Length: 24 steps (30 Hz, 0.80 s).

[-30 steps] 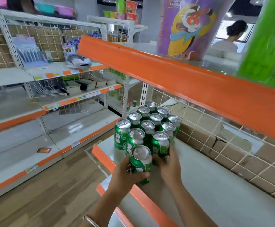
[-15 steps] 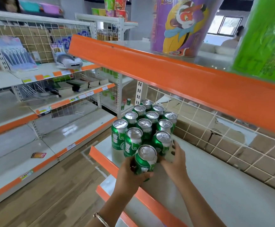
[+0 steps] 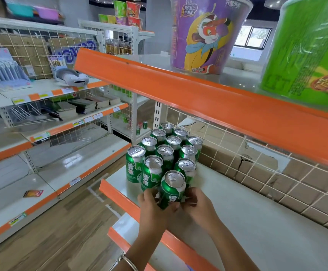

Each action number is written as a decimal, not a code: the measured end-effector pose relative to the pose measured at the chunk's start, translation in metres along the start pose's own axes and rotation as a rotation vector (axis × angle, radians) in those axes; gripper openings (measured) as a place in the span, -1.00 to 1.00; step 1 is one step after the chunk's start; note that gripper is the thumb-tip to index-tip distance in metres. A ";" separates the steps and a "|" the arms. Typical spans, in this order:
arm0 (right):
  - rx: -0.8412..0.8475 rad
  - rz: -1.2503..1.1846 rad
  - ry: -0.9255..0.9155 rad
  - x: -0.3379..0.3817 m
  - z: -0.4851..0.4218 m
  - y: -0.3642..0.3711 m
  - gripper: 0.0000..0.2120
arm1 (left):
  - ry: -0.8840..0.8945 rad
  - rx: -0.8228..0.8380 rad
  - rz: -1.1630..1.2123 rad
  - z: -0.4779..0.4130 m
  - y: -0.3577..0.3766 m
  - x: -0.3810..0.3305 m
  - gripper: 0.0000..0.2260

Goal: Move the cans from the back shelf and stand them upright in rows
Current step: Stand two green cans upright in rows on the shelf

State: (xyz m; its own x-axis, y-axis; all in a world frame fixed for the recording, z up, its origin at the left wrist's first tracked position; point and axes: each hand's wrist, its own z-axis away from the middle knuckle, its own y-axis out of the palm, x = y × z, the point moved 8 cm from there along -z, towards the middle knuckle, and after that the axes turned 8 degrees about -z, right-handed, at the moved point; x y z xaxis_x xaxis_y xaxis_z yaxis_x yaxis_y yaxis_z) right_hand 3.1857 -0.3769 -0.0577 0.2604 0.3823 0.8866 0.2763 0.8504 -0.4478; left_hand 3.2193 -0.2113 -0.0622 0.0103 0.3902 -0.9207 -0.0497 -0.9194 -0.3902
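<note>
Since half a second ago the right hand [image 3: 195,205] has come off the shelf beside the cans and closed in on the front can [image 3: 172,189], so both hands now wrap it; the can itself has barely shifted.

Far left, a second shelving unit [image 3: 47,132] carries a pen display card [image 3: 4,71], a white handheld device [image 3: 71,78] and flat boxes [image 3: 85,107] on the tier below. A small red packet [image 3: 33,193] lies on its lowest tier, above the wooden floor [image 3: 61,231].

Moving right, the left hand [image 3: 152,207], a bangle [image 3: 128,261] on its wrist, grips the front can's lower left side with curled fingers. This green can stands nearly upright, tipped slightly, on the white shelf [image 3: 247,212] just behind the orange front lip [image 3: 120,197], touching the cluster of upright green cans [image 3: 165,151] behind it, which runs back in rows toward the wire mesh backing [image 3: 257,163]. The right hand's fingers close round the can's lower right side, the fingertips of both hands meeting in front of it.

Overhead, the upper shelf's orange edge [image 3: 198,98] crosses diagonally, bearing a purple noodle tub [image 3: 206,34] and, at far right, a green noodle tub [image 3: 306,49].
</note>
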 end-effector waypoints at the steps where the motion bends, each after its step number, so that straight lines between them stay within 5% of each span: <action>1: -0.008 -0.001 0.000 0.002 -0.002 0.000 -0.72 | -0.001 0.012 -0.006 -0.001 0.000 0.000 -0.48; 8: -0.035 -0.087 0.009 0.007 -0.012 0.002 -0.77 | 0.017 -0.021 -0.004 -0.004 0.001 -0.001 -0.57; 12: -0.157 -0.286 0.019 0.008 -0.012 -0.011 -0.64 | 0.024 -0.046 0.028 -0.002 0.001 0.000 -0.60; 24: -0.071 -0.201 0.001 0.019 -0.013 0.002 -0.41 | 0.081 0.054 -0.106 -0.017 0.001 -0.005 -0.62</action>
State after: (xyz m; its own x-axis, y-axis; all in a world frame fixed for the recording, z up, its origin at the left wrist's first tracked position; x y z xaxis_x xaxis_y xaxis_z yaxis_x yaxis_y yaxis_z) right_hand 3.2036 -0.3726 -0.0439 0.1941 0.2071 0.9589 0.3869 0.8821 -0.2688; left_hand 3.2361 -0.2154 -0.0584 0.0989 0.4776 -0.8730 -0.0980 -0.8683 -0.4862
